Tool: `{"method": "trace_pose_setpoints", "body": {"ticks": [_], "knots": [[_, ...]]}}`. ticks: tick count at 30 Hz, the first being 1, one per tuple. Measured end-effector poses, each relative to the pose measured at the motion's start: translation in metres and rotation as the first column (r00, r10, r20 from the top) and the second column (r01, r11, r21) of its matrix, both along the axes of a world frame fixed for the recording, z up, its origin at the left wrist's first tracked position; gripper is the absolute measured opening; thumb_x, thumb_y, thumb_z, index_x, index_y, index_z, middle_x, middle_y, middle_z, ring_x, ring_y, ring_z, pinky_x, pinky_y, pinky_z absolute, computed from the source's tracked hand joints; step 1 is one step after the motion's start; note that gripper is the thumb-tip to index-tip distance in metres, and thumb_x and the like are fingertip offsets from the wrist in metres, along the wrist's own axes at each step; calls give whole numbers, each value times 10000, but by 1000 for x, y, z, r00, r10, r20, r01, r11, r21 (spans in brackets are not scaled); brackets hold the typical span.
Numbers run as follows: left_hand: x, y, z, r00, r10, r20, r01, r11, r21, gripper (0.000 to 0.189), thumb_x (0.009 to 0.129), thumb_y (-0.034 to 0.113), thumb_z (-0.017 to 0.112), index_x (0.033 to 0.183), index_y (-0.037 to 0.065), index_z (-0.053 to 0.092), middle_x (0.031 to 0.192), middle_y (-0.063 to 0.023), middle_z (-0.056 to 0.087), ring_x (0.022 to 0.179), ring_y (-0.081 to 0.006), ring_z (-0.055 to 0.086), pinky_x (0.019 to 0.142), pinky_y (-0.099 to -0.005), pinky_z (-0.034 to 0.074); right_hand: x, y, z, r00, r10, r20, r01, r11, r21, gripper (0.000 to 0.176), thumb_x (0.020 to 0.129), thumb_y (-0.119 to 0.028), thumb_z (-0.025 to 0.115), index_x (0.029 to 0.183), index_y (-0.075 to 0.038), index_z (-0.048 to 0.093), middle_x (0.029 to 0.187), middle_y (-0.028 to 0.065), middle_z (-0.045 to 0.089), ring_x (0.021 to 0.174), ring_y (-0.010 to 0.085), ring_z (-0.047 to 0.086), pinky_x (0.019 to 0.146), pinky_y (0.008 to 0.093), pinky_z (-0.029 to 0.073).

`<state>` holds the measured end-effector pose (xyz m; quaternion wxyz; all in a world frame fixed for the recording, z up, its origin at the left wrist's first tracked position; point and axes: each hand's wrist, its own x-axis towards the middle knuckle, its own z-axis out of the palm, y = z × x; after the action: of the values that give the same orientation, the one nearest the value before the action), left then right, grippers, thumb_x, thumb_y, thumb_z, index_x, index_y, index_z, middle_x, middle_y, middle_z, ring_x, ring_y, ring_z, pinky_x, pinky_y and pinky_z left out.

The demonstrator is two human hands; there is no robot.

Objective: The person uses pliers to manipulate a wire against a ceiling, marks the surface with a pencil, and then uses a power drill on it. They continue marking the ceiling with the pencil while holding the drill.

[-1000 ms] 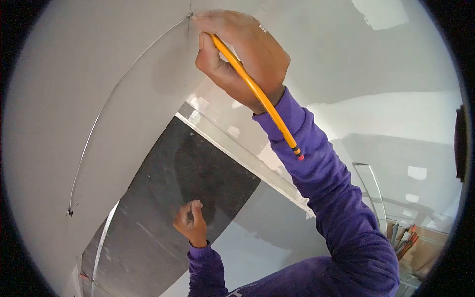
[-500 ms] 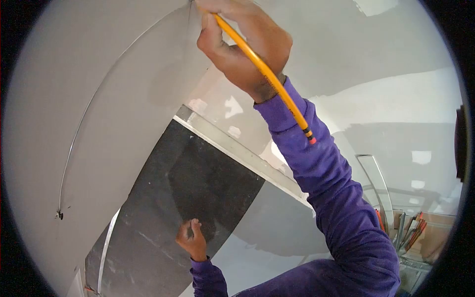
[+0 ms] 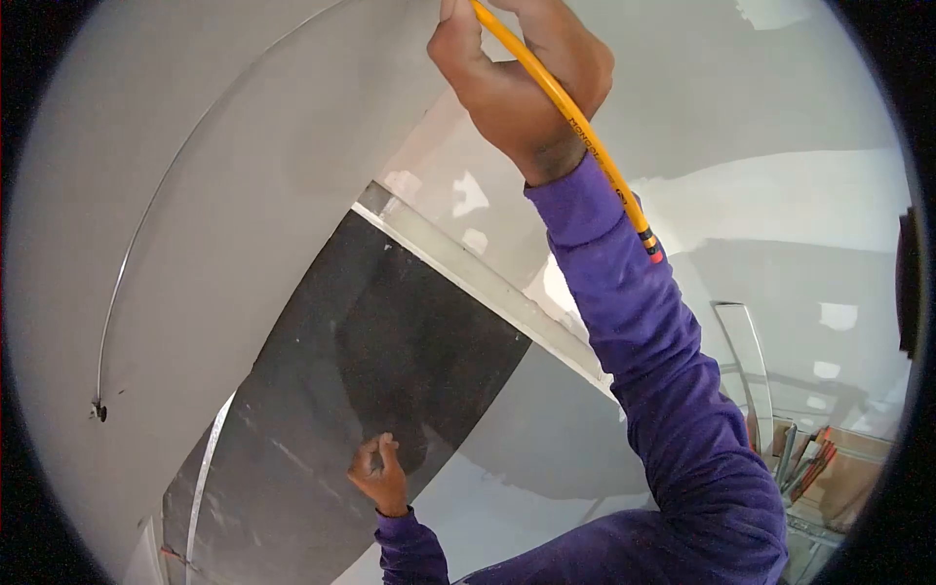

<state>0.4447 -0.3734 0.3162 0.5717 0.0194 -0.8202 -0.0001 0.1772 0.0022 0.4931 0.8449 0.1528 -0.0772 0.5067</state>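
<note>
My right hand [image 3: 531, 83], in a purple sleeve, holds a yellow pencil [image 3: 575, 117] with a red eraser end towards me; the pencil's tip is cut off by the top edge. Below, at the lower centre, my left hand [image 3: 380, 473] is in front of the dark panel [image 3: 341, 390], its fingers curled with thumb and fingertips close together. Whether anything is between them is too small to tell. A thin curved wire or rod [image 3: 146, 214] runs over the grey surface at the left, down to a small dark fitting [image 3: 99, 411].
A pale ledge [image 3: 487, 283] borders the dark panel's upper right edge. Several pencils and tools [image 3: 804, 463] stand in a holder at the lower right, beside a curved white strip [image 3: 749, 366]. Another pale strip [image 3: 207, 478] lies at the lower left.
My right hand has shifted right and slightly up with the pencil. My left hand looks nearly still. The wire and dark panel appear a little further left and up in view.
</note>
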Motion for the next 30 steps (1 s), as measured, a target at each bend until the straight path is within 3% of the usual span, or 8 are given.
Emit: {"method": "trace_pose_setpoints", "body": {"ticks": [13,17,18,19,21,24,26,30], "knots": [[37,-52,-20,993,119,18,-120,989,85,189,870,143,695,771,-18,684,676,-109,691,613,-191,641,598,-343,479,-14,-56,8,996,34,-81,-42,995,-94,211,724,-44,760,924,-89,708,843,74,719,729,224,714,684,281,579],[54,-55,-1,966,251,-68,-260,940,-220,132,875,111,672,812,-4,673,744,-103,684,669,-224,647,641,-369,493,-8,-66,-7,989,133,62,-134,991,11,201,794,-34,728,991,-35,687,903,134,731,788,226,729,719,302,590],[57,-42,19,959,241,-147,-280,876,-393,109,877,101,664,829,4,671,771,-100,682,683,-238,643,645,-380,491,-5,-69,-8,980,170,99,-176,983,55,199,825,-26,712,1019,-10,672,922,160,733,809,234,733,732,318,595],[62,-26,39,949,223,-225,-312,774,-551,87,878,91,656,847,12,669,797,-98,679,697,-253,638,649,-392,489,-1,-75,-9,971,219,94,-224,973,47,191,815,17,710,991,-56,725,911,60,745,792,136,708,695,250,559],[84,15,77,933,97,-348,-311,704,-638,130,869,87,637,981,44,686,935,-98,676,886,-307,628,719,-429,485,-6,-74,-7,976,190,105,-193,981,16,154,865,13,684,1009,-30,722,922,81,750,782,131,711,679,242,560],[109,87,143,874,-136,-466,-406,319,-856,299,880,178,582,1136,51,671,1000,-86,640,1043,-320,552,806,-444,476,-10,-78,-3,974,210,84,-209,978,-28,185,819,-47,738,1003,-70,737,928,86,750,781,148,723,697,249,567],[113,124,185,764,-327,-556,-571,58,-819,365,910,253,552,1190,46,662,993,-80,644,1021,-292,565,810,-412,504,-6,-82,-1,967,242,83,-240,970,-36,202,800,-78,765,1000,-94,743,926,79,751,782,149,727,705,252,569],[87,172,218,435,-546,-716,-830,66,-554,107,900,102,711,916,-3,714,1006,-151,711,1084,-316,634,927,-412,536,-7,-82,-1,974,210,83,-203,976,-79,198,810,-80,769,1006,-98,740,915,75,750,772,145,725,703,251,567]]}}
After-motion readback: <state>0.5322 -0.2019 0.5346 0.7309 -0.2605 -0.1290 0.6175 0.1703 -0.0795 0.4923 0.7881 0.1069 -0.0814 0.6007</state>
